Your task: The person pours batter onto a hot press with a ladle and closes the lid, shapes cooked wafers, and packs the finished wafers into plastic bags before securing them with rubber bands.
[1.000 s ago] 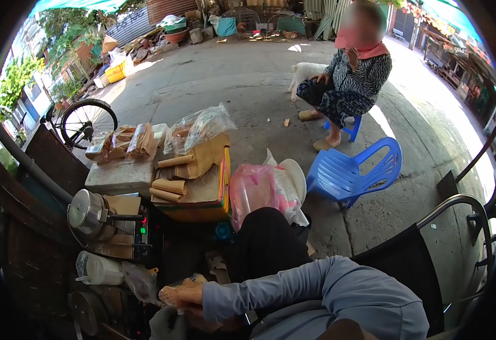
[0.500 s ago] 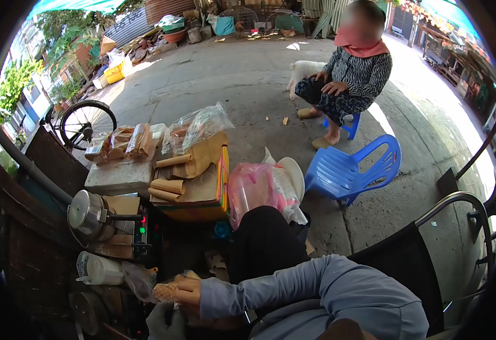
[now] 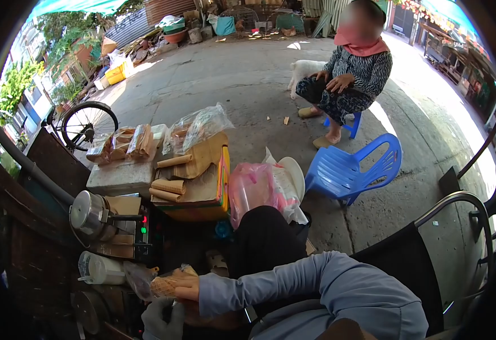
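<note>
My right hand [image 3: 186, 287], bare below a blue-grey sleeve, is closed on a golden wafer [image 3: 162, 287] with a waffle grid pattern. Just below it, my left hand [image 3: 163, 320] wears a grey glove. Its fingers curl toward the thumb around a small pale bit that I cannot make out. A clear plastic bag [image 3: 138, 279] lies against the wafer's left end. Left of the bag stands a translucent measuring jug [image 3: 100, 268] of pale batter. Below the jug is a round dark iron plate [image 3: 91, 311].
A metal round cooker [image 3: 87, 211] sits beside lit switches. Rolled brown sheets [image 3: 168, 186] lie on a yellow-sided box [image 3: 223, 187], near bagged brown goods [image 3: 124, 141]. A pink bag [image 3: 252, 190], a blue chair [image 3: 350, 170] and a seated person [image 3: 352, 79] are beyond my knee.
My right hand has shifted slightly left and down, and the wafer under it shows flatter and wider. My gloved left hand has moved a little left.
</note>
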